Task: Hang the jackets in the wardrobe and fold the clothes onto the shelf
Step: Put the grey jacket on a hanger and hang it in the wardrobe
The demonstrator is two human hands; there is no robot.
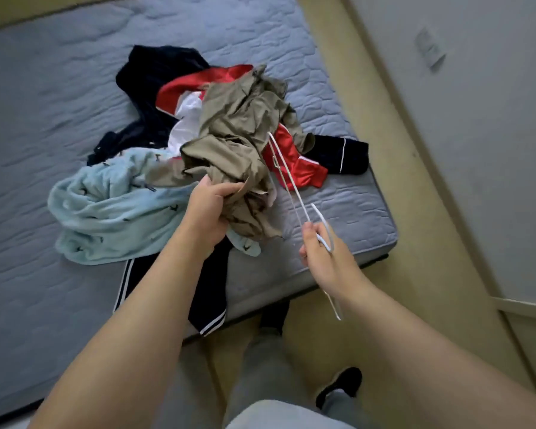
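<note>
You're lining up a hanger with the khaki jacket over the bed.

Head view: your left hand (209, 201) grips the bunched khaki jacket (239, 140), lifting it off the clothes pile on the mattress (44, 103), probably to find its opening; your right hand (319, 243) pinches the white hanger (291, 187) at its hook, so its far end pokes at the fabric.

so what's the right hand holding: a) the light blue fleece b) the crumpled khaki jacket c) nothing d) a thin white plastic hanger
d: the right hand pinches the thin white plastic hanger, while the left hand grips the crumpled khaki jacket above the grey quilted mattress.
</note>
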